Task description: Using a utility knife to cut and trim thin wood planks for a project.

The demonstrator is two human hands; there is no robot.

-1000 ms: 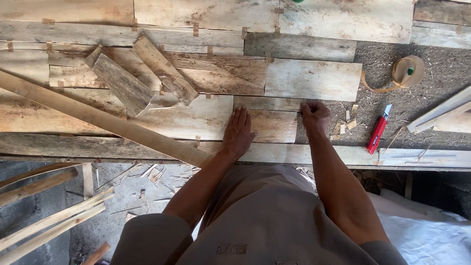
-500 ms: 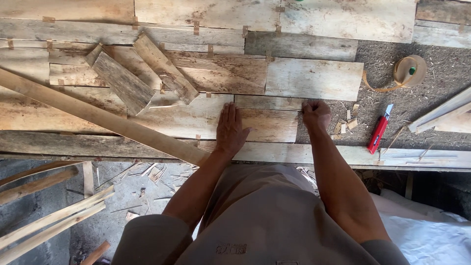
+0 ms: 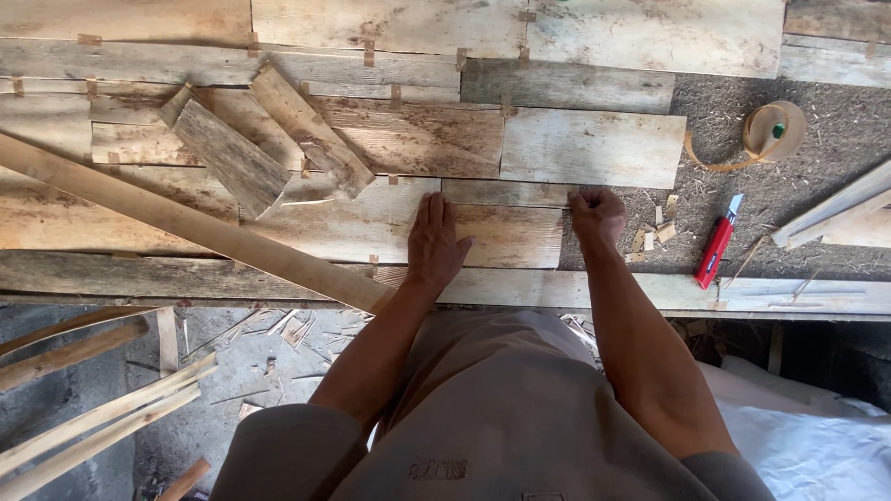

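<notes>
**Bench lot: short weathered plank under two hands**

- L hand (image 3: 434,243): flat, fingers spread and extended, palm pressing down on the short pale-brown weathered wood plank (image 3: 506,237). No wrap, nothing held; pure downward hold.
- R hand (image 3: 596,213): curled at the plank's right end/upper corner, fingertips pinched tight at the edge. Whether sth small sits in the pinch: can't tell.
- Plank: lies flat in the row of boards on the bench top, approx. centre, just above the long front rail board (image 3: 650,289). Judged light, stiff, dry; grain rough, splintery, not slippery; thin enough to split at the ends. Best taken by the long edges or end, w/ flat palm to steady.
- Adjacent: wider grey-tan rectangular board (image 3: 594,147) just above, touching row.
- L side: two short grey offcut planks (image 3: 269,144) stacked askew; long pale timber batten (image 3: 186,223) laid diagonally over the boards.
- R side, on gritty sawdust surface: red utility knife (image 3: 716,249), small wood chips (image 3: 654,232), roll of tan tape (image 3: 774,132) w/ loose tail.
- Below bench: slats, shavings.
</notes>
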